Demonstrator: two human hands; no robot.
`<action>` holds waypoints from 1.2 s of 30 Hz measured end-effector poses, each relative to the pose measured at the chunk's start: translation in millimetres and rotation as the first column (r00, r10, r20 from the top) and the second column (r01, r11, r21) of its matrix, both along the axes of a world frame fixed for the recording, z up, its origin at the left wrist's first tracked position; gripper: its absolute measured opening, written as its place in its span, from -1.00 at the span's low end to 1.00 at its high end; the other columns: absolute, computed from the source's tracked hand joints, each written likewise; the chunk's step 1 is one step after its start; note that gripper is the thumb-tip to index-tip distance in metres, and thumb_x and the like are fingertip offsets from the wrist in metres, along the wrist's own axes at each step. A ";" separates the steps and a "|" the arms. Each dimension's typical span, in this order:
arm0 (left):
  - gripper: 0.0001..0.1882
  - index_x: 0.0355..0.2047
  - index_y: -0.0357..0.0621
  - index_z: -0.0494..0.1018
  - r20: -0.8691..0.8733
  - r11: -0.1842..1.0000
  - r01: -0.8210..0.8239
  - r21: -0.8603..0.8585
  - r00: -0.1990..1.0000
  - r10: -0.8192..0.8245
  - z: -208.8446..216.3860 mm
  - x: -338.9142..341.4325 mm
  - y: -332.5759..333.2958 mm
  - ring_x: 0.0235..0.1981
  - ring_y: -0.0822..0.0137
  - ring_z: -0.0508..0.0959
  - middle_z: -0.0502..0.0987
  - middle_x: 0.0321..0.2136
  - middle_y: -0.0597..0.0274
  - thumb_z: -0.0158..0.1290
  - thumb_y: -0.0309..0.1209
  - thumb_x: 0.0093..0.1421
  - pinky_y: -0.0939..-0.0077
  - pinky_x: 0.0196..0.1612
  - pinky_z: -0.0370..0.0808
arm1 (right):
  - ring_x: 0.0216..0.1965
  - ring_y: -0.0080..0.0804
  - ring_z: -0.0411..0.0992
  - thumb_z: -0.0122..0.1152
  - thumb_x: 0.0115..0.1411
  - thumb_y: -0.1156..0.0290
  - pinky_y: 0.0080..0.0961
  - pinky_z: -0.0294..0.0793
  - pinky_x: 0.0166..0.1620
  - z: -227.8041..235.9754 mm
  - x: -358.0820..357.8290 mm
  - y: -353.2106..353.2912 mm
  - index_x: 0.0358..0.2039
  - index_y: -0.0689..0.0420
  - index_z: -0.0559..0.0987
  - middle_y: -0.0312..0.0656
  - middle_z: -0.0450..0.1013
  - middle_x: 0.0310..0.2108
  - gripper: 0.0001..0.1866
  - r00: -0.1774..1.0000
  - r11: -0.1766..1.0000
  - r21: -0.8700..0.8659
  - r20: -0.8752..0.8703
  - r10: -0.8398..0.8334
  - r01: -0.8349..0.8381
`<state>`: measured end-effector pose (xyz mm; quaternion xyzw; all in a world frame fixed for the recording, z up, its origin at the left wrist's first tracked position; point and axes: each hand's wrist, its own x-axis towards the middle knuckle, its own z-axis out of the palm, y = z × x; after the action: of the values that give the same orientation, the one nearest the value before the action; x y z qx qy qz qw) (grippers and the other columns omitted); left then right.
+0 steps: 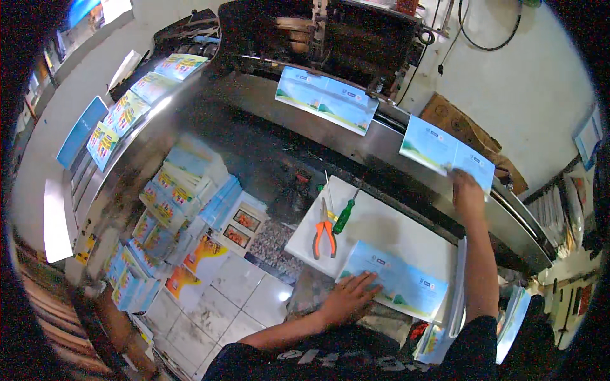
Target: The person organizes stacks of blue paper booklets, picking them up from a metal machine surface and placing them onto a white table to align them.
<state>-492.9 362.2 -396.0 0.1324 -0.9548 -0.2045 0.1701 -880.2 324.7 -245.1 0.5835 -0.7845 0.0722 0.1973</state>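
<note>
A light-blue printed sheet (pixel 443 150) with a green landscape lies on the long metal rail at the upper right. My right hand (pixel 469 190) is at its near edge, fingers bent and closed on it. Lower down, a stack of similar blue sheets (pixel 406 279) rests on a white board (pixel 406 230). My left hand (pixel 349 297) lies on the stack's left end with its fingers stretched out. Beside the stack are orange-handled pliers (pixel 325 238) and a green-handled screwdriver (pixel 344 217), both on the board.
Another blue sheet (pixel 327 100) sits farther left along the metal rail (pixel 254 81), below dark machinery (pixel 375 41). Colourful booklets (pixel 130 108) line the left side of the machine. Piles of printed booklets (pixel 171 197) stand at the left, above a tiled floor (pixel 219 311).
</note>
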 end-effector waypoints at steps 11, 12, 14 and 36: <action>-0.20 0.22 -0.12 0.17 -0.232 0.960 -0.179 0.217 0.945 0.229 30.4 5.3 -11.8 0.23 -0.16 0.21 0.19 0.20 -0.19 0.20 -0.06 0.05 -0.09 0.22 0.15 | 0.13 0.01 0.24 0.39 -0.10 -0.05 -0.12 0.43 0.02 -28.2 193.0 150.9 0.08 0.15 0.36 0.06 0.24 0.14 -0.19 0.966 0.721 0.650 0.231 0.114 -0.240; -0.13 0.23 -0.19 0.13 -0.273 0.939 -0.235 0.252 0.914 0.302 33.6 5.6 -17.7 0.23 -0.21 0.20 0.17 0.20 -0.25 0.22 -0.02 0.03 -0.08 0.24 0.13 | 0.13 0.01 0.24 0.39 -0.10 -0.05 -0.12 0.43 0.02 -24.9 188.6 149.1 0.08 0.15 0.36 0.06 0.24 0.14 -0.19 0.965 0.723 0.646 0.236 0.118 -0.246; -0.07 0.24 -0.28 0.07 -0.226 0.920 -0.195 0.341 0.933 0.281 43.6 7.3 -31.8 0.24 -0.23 0.18 0.14 0.22 -0.29 0.22 0.00 0.03 -0.03 0.26 0.11 | 0.12 -0.01 0.29 0.36 -0.04 0.04 -0.12 0.41 0.02 -12.6 173.4 143.8 0.06 0.12 0.37 0.03 0.28 0.13 -0.30 0.830 0.719 0.537 0.549 0.099 -0.441; -0.01 0.24 -0.31 0.06 -0.029 0.900 -0.112 0.422 0.990 0.137 42.3 -5.4 -66.1 0.25 -0.17 0.20 0.11 0.25 -0.29 0.32 -0.08 -0.04 0.16 0.25 0.25 | 0.18 -0.12 0.31 -0.01 0.14 0.59 -0.28 0.39 0.13 38.0 -46.2 -33.6 0.14 -0.14 0.43 -0.11 0.33 0.17 -0.45 0.997 0.952 -0.300 0.065 -0.046 0.064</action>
<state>-498.3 296.1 -353.7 0.2204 -0.8729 -0.3971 0.1781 -926.4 291.2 -207.0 0.5221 -0.7855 0.2024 0.2636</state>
